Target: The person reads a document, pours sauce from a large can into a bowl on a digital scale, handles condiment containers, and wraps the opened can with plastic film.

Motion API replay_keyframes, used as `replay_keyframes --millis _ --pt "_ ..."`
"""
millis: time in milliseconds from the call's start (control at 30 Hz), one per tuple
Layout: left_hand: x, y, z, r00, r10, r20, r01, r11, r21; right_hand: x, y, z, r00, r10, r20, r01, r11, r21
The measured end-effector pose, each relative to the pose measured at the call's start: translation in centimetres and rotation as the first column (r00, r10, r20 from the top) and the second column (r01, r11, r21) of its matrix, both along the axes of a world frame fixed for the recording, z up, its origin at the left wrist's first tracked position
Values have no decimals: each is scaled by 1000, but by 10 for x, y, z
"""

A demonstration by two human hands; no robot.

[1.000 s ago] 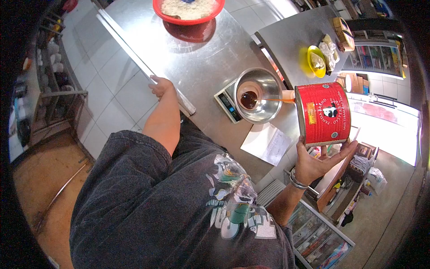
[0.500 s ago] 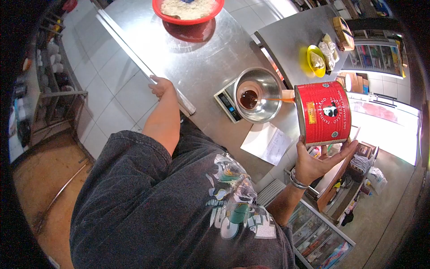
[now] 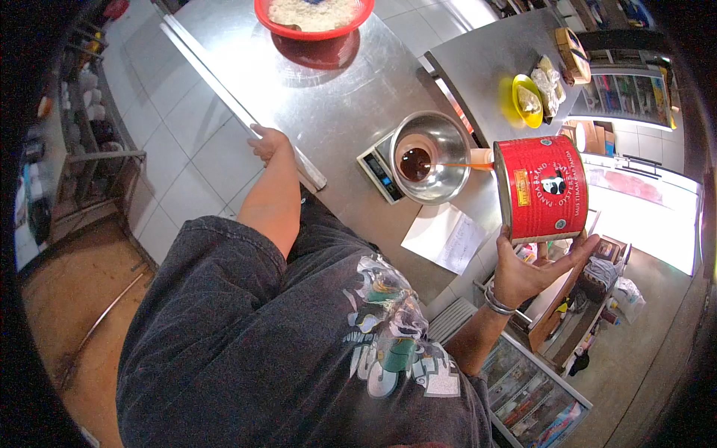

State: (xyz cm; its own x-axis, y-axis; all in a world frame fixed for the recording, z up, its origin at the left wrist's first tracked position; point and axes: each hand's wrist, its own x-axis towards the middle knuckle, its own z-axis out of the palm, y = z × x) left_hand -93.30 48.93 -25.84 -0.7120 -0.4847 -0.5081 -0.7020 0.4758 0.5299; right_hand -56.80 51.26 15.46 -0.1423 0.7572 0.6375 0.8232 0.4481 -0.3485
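Observation:
My right hand (image 3: 526, 270) is wrapped under a large red oyster sauce can (image 3: 547, 187), which lies tipped on its side with its mouth toward a steel bowl (image 3: 452, 176). A thin stream of brown sauce (image 3: 467, 166) runs from the can into the bowl. A dark pool of sauce (image 3: 414, 163) lies at the bottom. The bowl sits on a kitchen scale (image 3: 379, 173) with a lit blue display. My left hand (image 3: 269, 144) is closed on the near edge of the steel table (image 3: 336, 104), its fingertips partly hidden.
A red basin (image 3: 314, 34) of white grated-looking food stands at the table's far end. A paper sheet with handwriting (image 3: 444, 239) lies beside the bowl. On the adjoining table are a yellow plate (image 3: 517, 97) and plastic bags (image 3: 550, 89). Shelves (image 3: 89, 149) line the left side.
The can has shifted very slightly to the right with my right hand, and the sauce stream keeps running. My left hand and the bowl have not moved.

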Motion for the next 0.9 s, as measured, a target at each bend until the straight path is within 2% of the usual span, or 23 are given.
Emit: replay_keyframes --millis 467,567,633,900 --pt "0 2 5 1000 24 0 -24 1000 -21 0 2 2 1000 -22 -12 22 1000 7" --pt "-1 2 4 1000 23 10 -23 1000 -8 0 3 3 996 54 -68 -55 998 -6" --pt "0 2 4 1000 24 10 -24 1000 -6 -1 2 3 995 -12 -99 7 999 -51" --pt "1 1 11 1000 9 16 -9 1000 13 -2 2 3 996 14 -90 -17 999 -35"
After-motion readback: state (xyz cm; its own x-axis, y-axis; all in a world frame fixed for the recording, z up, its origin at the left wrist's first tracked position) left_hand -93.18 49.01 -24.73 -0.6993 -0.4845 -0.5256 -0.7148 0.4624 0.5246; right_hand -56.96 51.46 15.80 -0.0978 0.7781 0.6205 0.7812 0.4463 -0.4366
